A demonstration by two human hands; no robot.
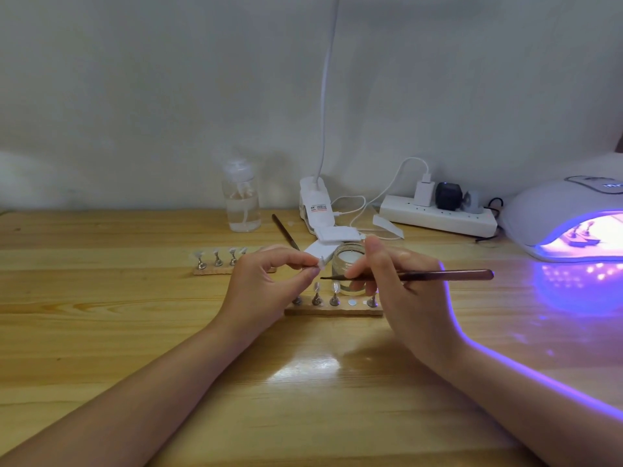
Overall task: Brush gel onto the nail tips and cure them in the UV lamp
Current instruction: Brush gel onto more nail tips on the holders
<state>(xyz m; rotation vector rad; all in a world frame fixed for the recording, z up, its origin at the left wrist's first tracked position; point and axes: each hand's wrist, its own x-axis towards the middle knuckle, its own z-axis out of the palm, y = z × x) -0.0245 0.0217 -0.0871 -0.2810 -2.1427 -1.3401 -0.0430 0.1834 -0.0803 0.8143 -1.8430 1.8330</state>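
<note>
Wooden worktop (135,332), both forearms in from bottom of frame. Frame centre: left hand (266,281) grip pinched on a clear nail tip (321,264). Right hand (397,281) grip clamped on the brush (438,275), bristle end pointing at the tip, just beside it. Near stand (333,311) below the hands holds more tips; gel jar (349,264) just behind it. Second stand (215,269) centre left. UV lamp (556,214) far right, glowing purple, tips visible inside.
</note>
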